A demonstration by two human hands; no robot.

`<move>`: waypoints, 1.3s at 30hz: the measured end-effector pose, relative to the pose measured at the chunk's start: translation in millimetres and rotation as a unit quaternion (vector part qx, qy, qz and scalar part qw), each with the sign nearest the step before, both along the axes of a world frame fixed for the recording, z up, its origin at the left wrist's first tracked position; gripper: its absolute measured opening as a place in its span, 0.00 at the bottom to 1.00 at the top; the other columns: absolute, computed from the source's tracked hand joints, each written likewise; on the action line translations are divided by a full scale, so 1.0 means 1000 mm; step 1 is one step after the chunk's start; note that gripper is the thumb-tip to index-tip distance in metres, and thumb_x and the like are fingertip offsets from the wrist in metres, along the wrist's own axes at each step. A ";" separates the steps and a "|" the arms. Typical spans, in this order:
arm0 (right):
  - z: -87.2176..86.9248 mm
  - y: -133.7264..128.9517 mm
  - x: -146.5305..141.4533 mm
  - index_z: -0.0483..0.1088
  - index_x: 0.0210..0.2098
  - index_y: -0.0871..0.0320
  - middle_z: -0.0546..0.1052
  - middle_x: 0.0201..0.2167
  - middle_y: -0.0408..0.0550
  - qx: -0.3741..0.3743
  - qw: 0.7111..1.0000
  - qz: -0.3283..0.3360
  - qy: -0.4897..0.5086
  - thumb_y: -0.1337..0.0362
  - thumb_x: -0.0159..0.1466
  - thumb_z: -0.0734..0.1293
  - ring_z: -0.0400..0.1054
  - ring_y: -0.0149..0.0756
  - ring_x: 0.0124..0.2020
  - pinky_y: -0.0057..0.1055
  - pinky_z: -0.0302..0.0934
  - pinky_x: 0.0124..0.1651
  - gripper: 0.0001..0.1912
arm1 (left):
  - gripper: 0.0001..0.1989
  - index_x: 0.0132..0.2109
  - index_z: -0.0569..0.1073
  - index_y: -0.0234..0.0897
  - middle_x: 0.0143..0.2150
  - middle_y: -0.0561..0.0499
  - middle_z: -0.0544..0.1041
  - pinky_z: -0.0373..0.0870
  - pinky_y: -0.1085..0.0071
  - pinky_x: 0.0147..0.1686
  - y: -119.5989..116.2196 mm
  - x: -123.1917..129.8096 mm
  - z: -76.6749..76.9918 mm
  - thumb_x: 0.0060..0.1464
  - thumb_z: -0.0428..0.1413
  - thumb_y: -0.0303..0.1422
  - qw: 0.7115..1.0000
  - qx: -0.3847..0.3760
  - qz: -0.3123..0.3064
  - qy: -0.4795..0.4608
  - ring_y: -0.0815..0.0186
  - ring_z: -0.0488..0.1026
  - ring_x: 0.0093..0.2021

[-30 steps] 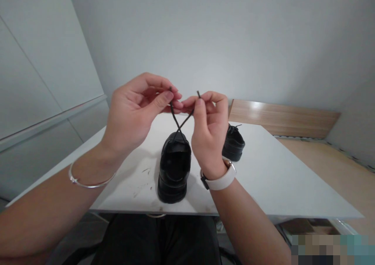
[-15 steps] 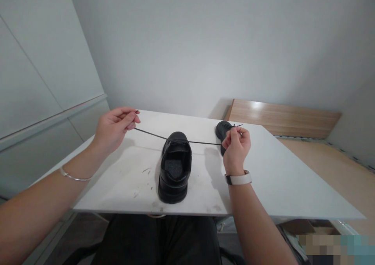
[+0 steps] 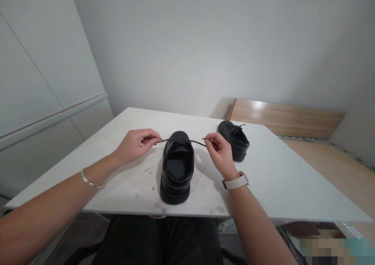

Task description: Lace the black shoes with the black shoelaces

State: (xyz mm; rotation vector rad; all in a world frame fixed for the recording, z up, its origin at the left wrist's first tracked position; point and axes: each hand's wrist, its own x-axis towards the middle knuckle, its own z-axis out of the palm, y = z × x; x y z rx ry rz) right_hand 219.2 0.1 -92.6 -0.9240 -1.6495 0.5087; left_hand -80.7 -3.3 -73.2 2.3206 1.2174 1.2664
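Observation:
A black shoe point(image 3: 177, 179) stands upright on the white table, its heel towards me and its toe pointing away. From its top, a thin black shoelace point(image 3: 198, 143) runs out to both sides. My left hand point(image 3: 137, 144) pinches one lace end just left of the shoe. On the other side, my right hand point(image 3: 219, 152) pinches the other end between thumb and fingertips. Both lengths of lace sag slightly near the shoe. Behind my right hand sits a second black shoe point(image 3: 238, 142), with a lace end sticking up from it.
The white table point(image 3: 278, 179) has dark scuffs and stains around the near shoe. A grey wall point(image 3: 190, 54) rises behind it. To the right are a wooden board point(image 3: 287, 118) and a lower tan surface point(image 3: 328, 157). White panels point(image 3: 43, 62) stand on the left.
Both hands have come inward and closer to the shoe, the left also lower. The lace, earlier stretched wide, now hangs looser. More of the second shoe shows.

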 end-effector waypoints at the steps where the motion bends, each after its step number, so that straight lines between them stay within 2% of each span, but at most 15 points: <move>1: 0.000 -0.001 -0.004 0.71 0.36 0.58 0.72 0.31 0.44 -0.001 1.000 0.011 -0.023 0.62 0.65 0.65 0.61 0.29 0.28 0.28 0.55 0.30 0.06 | 0.10 0.37 0.79 0.35 0.31 0.49 0.80 0.66 0.75 0.27 -0.001 0.005 -0.001 0.61 0.55 0.36 0.999 0.005 -0.022 0.029 0.70 0.71 0.27; 5: 0.002 -0.007 -0.014 0.72 0.36 0.58 0.71 0.31 0.44 0.011 0.995 0.046 -0.083 0.65 0.65 0.64 0.57 0.28 0.25 0.28 0.53 0.28 0.05 | 0.12 0.39 0.78 0.34 0.33 0.48 0.80 0.68 0.74 0.30 -0.001 0.018 -0.005 0.63 0.51 0.34 0.995 0.026 -0.060 0.077 0.68 0.73 0.29; 14: 0.001 -0.010 -0.020 0.71 0.36 0.58 0.71 0.32 0.45 -0.029 0.994 0.064 -0.082 0.64 0.66 0.64 0.61 0.30 0.28 0.29 0.55 0.31 0.05 | 0.10 0.38 0.77 0.34 0.31 0.49 0.79 0.65 0.74 0.28 -0.008 0.020 -0.012 0.62 0.52 0.33 0.996 0.042 -0.025 0.079 0.69 0.70 0.26; 20: -0.004 -0.009 -0.020 0.71 0.36 0.58 0.71 0.31 0.45 -0.050 0.994 0.064 -0.067 0.63 0.65 0.65 0.61 0.30 0.28 0.29 0.55 0.31 0.05 | 0.09 0.36 0.77 0.34 0.29 0.51 0.78 0.64 0.75 0.26 -0.010 0.022 -0.012 0.62 0.54 0.33 0.999 0.018 -0.029 0.031 0.70 0.68 0.25; 25: -0.005 -0.008 -0.020 0.71 0.36 0.58 0.73 0.31 0.45 -0.055 0.995 0.064 -0.057 0.62 0.65 0.65 0.63 0.31 0.29 0.29 0.56 0.31 0.06 | 0.10 0.38 0.78 0.35 0.31 0.49 0.80 0.67 0.74 0.29 -0.007 0.022 -0.015 0.62 0.56 0.36 0.999 -0.013 -0.037 -0.010 0.67 0.75 0.30; 33: -0.006 -0.009 -0.022 0.71 0.36 0.58 0.74 0.31 0.45 -0.059 0.994 0.075 -0.046 0.62 0.65 0.65 0.65 0.31 0.30 0.28 0.57 0.32 0.06 | 0.09 0.40 0.78 0.35 0.35 0.48 0.82 0.70 0.72 0.32 -0.012 0.027 -0.018 0.63 0.55 0.34 0.999 0.026 -0.030 0.016 0.64 0.78 0.33; 39: -0.005 -0.009 -0.022 0.70 0.36 0.57 0.74 0.30 0.44 -0.065 0.994 0.074 -0.050 0.61 0.65 0.65 0.64 0.31 0.28 0.28 0.56 0.31 0.06 | 0.08 0.42 0.80 0.37 0.38 0.46 0.80 0.72 0.68 0.41 -0.009 0.025 -0.020 0.64 0.56 0.31 0.995 0.089 -0.048 0.004 0.63 0.77 0.39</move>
